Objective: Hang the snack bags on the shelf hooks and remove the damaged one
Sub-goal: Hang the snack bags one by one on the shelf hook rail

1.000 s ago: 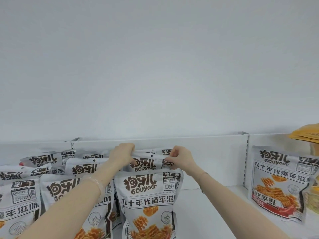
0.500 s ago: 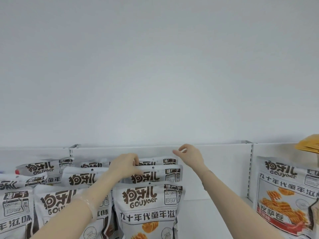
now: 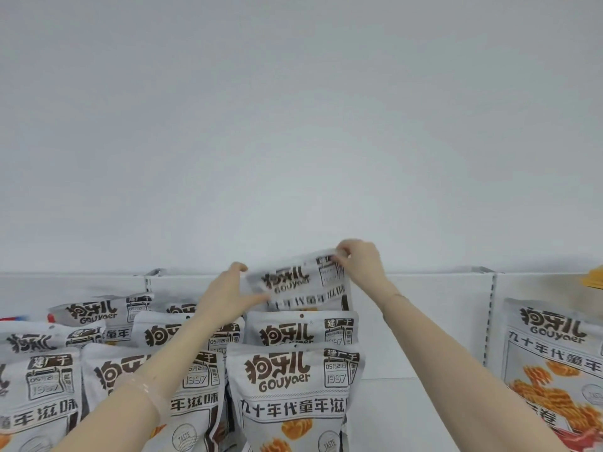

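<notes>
White snack bags with brown "Gouyaer" lettering hang in rows on the shelf. The rearmost bag (image 3: 298, 283) of the middle row is raised above the others and tilted. My right hand (image 3: 360, 264) pinches its top right corner. My left hand (image 3: 228, 293) touches its left edge with fingers spread. Below it hang a second bag (image 3: 301, 329) and a front bag (image 3: 293, 386) of the same row. The hooks are hidden behind the bags.
More bags (image 3: 42, 386) hang in rows to the left. A single bag (image 3: 554, 363) stands on the right past the upright shelf rail (image 3: 489, 318). An orange pack (image 3: 594, 278) shows at the right edge. The white back panel (image 3: 424, 321) is bare between them.
My right hand has taken the rear bag's top corner and lifted it up out of the row. My left hand moved from the front bags' tops to the lifted bag's left edge.
</notes>
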{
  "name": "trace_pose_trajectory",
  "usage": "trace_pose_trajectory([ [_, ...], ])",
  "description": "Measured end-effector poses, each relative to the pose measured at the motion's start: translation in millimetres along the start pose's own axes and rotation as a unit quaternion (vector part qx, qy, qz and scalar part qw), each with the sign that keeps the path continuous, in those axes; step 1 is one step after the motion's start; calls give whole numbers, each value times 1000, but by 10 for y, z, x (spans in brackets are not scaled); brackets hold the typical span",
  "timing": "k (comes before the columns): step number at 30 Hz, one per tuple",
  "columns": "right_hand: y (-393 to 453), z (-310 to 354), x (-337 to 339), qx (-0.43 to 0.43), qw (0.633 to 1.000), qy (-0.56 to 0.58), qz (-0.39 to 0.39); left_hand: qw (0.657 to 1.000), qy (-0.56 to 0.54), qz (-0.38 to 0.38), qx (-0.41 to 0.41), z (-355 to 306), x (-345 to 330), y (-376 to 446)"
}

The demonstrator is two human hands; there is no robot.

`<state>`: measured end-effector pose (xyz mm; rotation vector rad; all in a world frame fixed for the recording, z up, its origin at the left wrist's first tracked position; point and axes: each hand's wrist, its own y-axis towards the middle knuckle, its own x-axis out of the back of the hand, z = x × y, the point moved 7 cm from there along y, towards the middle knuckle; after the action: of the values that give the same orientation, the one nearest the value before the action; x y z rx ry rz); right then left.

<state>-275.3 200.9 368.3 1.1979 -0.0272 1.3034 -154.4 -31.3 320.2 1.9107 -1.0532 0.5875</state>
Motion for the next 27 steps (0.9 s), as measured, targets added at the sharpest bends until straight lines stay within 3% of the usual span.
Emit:
trace_pose_trajectory([
  [5, -61, 550, 1055, 79, 977, 33, -195, 981, -191, -18, 30, -88, 176, 26],
  [8, -158, 799, 1548, 97, 959, 115, -241, 964, -255, -60, -35, -320, 395, -21],
  [11, -288, 930, 1897, 94, 941, 189, -264, 926, -349, -109, -91, -485, 671, -119],
  [13, -379, 995, 2043, 87, 935, 229, -258, 915, -376, -102, -106, -539, 818, -190],
  [18, -531, 1085, 2142, 70, 929, 290, -219, 891, -434, 53, -120, -685, 865, -415],
  [22, -644, 969, 2054, 12, 904, 383, -189, 891, -443, 6, -100, -637, 866, -636],
  [24, -730, 880, 1849, -41, 891, 435, -123, 882, -465, -21, -74, -527, 867, -721],
  [27, -1045, 887, 1305, -93, 923, 372, 47, 877, -478, -24, -50, -429, 851, -856],
])
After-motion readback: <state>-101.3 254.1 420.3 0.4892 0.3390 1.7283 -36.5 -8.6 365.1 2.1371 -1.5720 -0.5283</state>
